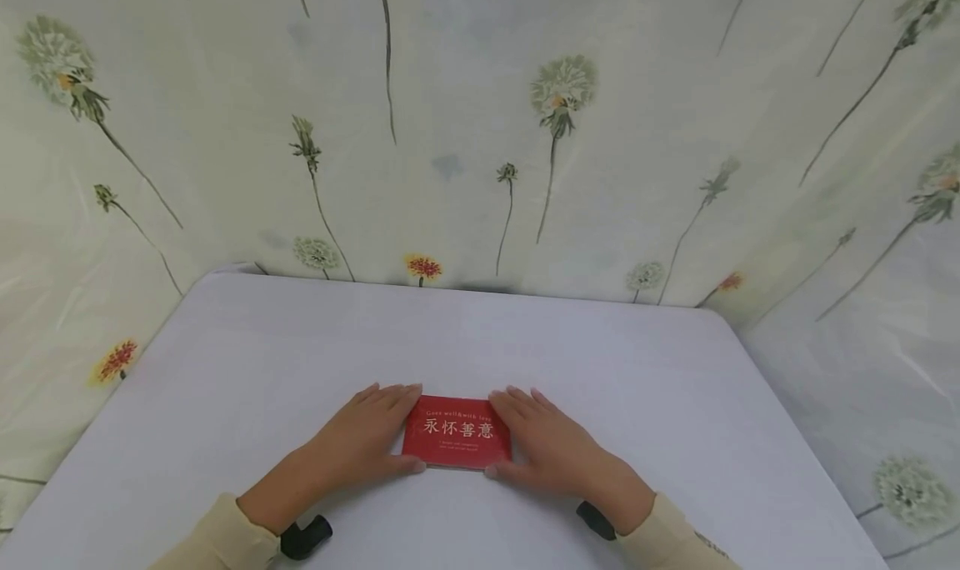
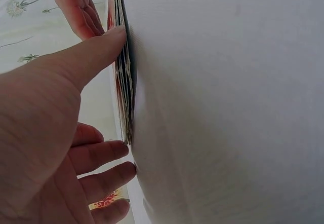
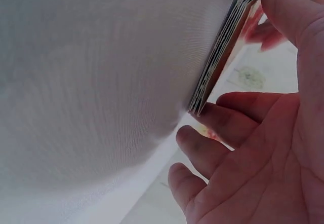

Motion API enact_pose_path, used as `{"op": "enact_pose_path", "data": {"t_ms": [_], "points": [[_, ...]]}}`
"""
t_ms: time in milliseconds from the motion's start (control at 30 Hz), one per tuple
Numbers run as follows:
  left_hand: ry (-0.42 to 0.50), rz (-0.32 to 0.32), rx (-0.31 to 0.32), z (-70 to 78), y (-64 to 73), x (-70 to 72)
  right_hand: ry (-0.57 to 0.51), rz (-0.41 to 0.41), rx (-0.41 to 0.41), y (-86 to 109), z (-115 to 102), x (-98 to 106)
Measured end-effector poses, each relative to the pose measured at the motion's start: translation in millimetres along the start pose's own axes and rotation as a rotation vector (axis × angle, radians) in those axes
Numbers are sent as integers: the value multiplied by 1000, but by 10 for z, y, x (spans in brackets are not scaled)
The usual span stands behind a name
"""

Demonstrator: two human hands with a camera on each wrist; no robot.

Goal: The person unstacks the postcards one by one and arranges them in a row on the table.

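Gripping a thin, layered, rectangular red booklet (image 1: 457, 434), hands (image 1: 363, 437) (image 1: 551, 445) flank it.

Here's the red booklet (image 1: 458, 437), its cover smooth paper or card with just a faint sheen, and along its edge the leaves (image 2: 124, 77) show as stiff-looking layered paper, slightly uneven. Beneath spreads the white tablecloth (image 3: 116, 107), matt fabric with fine weave lines up close, while the flowered backdrop (image 1: 450, 220) is a smooth sheet catching a soft shine at left, and the sleeves (image 1: 221, 541) look like plain matt cloth.
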State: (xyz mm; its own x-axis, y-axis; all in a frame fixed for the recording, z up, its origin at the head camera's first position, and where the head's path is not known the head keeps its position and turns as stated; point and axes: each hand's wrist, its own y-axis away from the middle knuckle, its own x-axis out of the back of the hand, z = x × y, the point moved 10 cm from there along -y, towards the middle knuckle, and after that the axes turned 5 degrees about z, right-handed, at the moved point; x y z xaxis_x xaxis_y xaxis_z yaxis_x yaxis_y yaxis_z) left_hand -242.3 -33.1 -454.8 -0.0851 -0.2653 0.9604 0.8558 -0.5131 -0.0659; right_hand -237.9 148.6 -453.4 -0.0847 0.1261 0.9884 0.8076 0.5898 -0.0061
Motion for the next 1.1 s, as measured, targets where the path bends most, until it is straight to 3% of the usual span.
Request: {"op": "enact_pose_path", "data": {"t_ms": [700,1100], "points": [[55,-8,-1,0,15,24,-28,-41,-50,24,23,-15],[51,18,-8,-43,-42,94,-17,25,-22,3,16,142]]}}
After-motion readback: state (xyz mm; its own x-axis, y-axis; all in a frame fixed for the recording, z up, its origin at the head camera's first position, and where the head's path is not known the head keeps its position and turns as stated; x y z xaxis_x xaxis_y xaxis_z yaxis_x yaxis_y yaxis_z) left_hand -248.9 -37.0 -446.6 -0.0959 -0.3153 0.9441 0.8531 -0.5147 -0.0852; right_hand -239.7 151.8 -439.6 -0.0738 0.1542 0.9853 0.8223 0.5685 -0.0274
